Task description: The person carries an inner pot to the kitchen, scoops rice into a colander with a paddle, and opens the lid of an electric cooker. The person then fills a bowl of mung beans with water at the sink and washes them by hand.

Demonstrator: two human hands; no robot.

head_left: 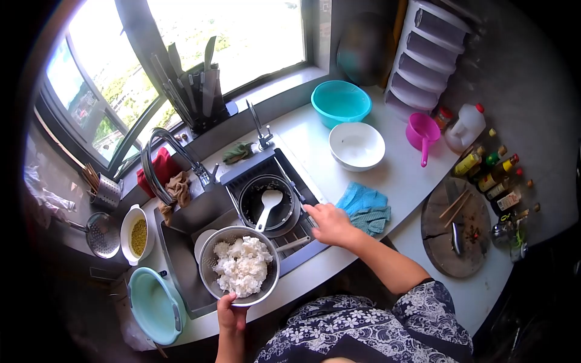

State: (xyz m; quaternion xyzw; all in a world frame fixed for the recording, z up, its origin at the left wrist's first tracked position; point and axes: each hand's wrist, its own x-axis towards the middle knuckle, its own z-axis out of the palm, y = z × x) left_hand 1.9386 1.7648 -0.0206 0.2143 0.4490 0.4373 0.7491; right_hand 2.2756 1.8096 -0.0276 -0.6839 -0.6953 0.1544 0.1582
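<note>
One metal colander (270, 284) holds one heap of white rice (243, 266), and the left hand (231, 313) is clamped on the colander's near rim. The colander is at the near edge of one sink (181, 266). Just beyond the colander is one dark pot (249, 189) with one white rice paddle (271, 198) lying in it. The right hand (330, 224) is right of the colander, fingers curled near the pot's side; whether they grip anything, I cannot tell. Right of the colander, beside that hand, lie two cloths (363, 199). Farther beyond the colander, to its right, are one white bowl (357, 146), one turquoise basin (341, 103) and one pink dipper (422, 130). Left of the colander are one oval dish (129, 225) of yellowish grains and one pale green basin (156, 307). Far right of the colander, one round board (439, 242) bears two chopsticks (455, 207). Beyond it stand at least four bottles (501, 181); their labels are too small to read.
</note>
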